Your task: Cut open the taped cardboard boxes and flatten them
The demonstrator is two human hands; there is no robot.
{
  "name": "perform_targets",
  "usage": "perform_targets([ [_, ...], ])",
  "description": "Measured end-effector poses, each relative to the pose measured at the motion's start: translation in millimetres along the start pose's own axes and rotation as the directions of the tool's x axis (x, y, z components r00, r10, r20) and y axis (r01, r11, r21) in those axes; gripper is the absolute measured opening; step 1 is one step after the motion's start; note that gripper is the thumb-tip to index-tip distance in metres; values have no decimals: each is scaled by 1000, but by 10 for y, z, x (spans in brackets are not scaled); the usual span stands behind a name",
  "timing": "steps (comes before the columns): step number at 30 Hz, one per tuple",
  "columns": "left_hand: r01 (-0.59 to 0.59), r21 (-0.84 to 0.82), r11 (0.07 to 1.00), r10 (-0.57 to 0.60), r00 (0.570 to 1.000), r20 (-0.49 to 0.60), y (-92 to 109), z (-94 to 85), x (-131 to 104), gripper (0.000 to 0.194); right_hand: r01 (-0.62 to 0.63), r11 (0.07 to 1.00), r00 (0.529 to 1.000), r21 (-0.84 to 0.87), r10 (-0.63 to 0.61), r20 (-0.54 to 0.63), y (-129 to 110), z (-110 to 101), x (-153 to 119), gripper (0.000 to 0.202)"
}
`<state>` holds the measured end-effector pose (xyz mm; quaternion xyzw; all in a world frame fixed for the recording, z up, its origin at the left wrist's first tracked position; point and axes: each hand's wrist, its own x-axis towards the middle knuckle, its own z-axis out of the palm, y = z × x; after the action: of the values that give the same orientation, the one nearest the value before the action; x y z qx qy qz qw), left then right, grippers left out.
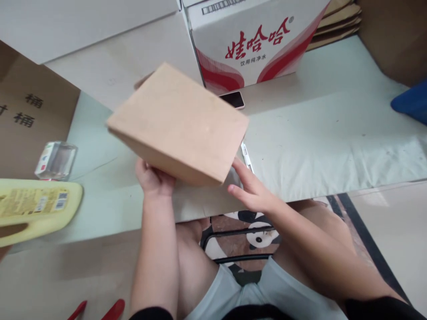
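Observation:
A plain brown cardboard box point(182, 124) is held tilted above the table, a small flap showing behind its upper left edge. My left hand point(154, 178) grips the box from beneath, near its lower left side, with some fingers hidden under it. At the lower right corner, my right hand point(250, 186) has its thumb and index finger apart. The index fingertip meets the box's edge, or lies just behind it. Partly covered by the box, a phone point(235, 99) rests on the table. A thin white strip-like object point(247, 158) lies beside my right hand.
A pale green cloth covers the table point(333, 129). At the back stand a white and red water carton point(250, 49) and a stack of brown cardboard or paper point(336, 22). On the left are a clear container point(56, 160) and a yellow bottle point(40, 206). Something blue point(412, 102) is at right.

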<state>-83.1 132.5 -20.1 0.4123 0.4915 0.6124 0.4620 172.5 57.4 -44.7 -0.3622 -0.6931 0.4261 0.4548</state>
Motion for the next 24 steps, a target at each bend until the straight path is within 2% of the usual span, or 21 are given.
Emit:
perform_targets([
  [3, 161, -84, 983, -164, 986, -36, -24, 64, -46, 39, 27, 999, 999, -31, -29, -40, 57, -17, -13, 80],
  [8, 158, 70, 985, -167, 975, 143, -138, 115, -114, 67, 20, 991, 994, -134, -35, -107, 43, -172, -10, 76],
  [13, 318, 151, 936, -348, 902, 256, -267, 133, -174, 63, 54, 989, 992, -135, -69, -110, -3, -264, 35, 70],
  [15, 403, 184, 897, -442, 840, 315, -255, 108, -191, 64, 90, 989, 987, -119, -105, -125, -24, -288, 41, 67],
  [16, 449, 219, 866, -499, 787, 362, -237, 92, -202, 67, 110, 988, 982, -110, -125, -142, -32, -302, 38, 65],
  [19, 550, 367, 750, -657, 553, 512, -179, 61, -246, 72, 143, 986, 957, -81, -159, -241, -26, -341, 14, 60],
  [20, 561, 398, 726, -680, 497, 539, -166, 60, -260, 71, 140, 988, 945, -72, -155, -287, -17, -350, 6, 59],
  [21, 565, 404, 719, -685, 477, 551, -159, 65, -271, 67, 133, 989, 933, -67, -148, -329, -6, -356, 1, 57],
  [22, 568, 386, 727, -676, 491, 550, -156, 76, -279, 62, 126, 990, 922, -67, -142, -361, 1, -359, -2, 54],
  [24, 579, 296, 760, -639, 580, 505, -157, 112, -280, 49, 119, 990, 910, -74, -139, -391, 2, -355, 1, 48],
])
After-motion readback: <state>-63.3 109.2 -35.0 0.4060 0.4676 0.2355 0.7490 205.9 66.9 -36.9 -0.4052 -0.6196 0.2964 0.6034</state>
